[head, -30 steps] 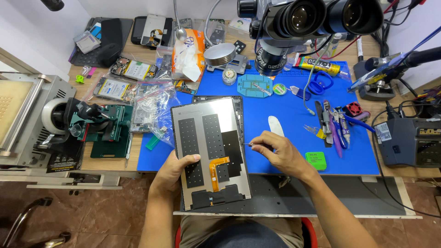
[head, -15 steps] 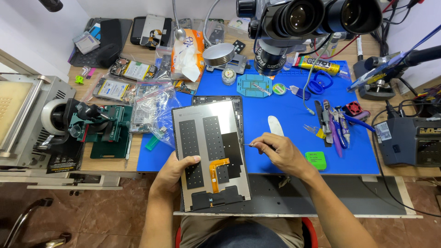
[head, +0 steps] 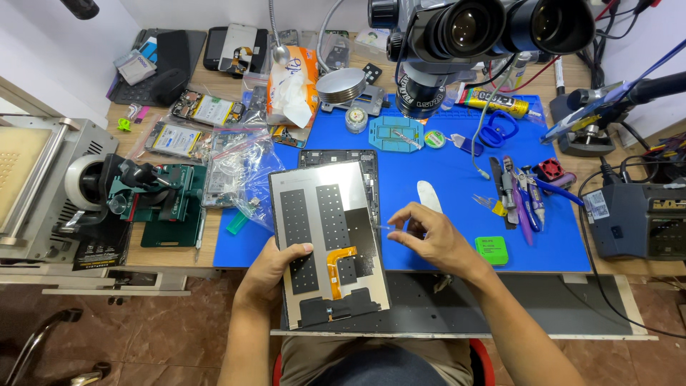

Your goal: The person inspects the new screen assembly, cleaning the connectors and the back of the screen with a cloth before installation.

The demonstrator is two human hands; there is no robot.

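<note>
The left hand (head: 275,266) grips the lower left edge of a grey rectangular tablet screen panel (head: 329,243), thumb lying across its back, fingers closed under it. The panel sits back-side up at the centre of the view, tilted slightly, with an orange flex ribbon (head: 339,261) running over its lower half. It partly covers a dark tablet frame (head: 368,161) at its 12 o'clock.

The right hand (head: 429,239), at 3 o'clock from the panel, has thumb and forefinger pinched together on a thin metal tool (head: 382,226) (too slim to tell its kind) whose tip meets the panel's right edge.

All this lies over a blue rubber mat (head: 443,179) on the worktop. A white plastic pry tool (head: 429,194) rests at 12 o'clock from the right hand, a small green square box (head: 491,249) at its 3 o'clock, and a black stereo microscope (head: 486,32) hangs at the panel's 1 o'clock.
</note>
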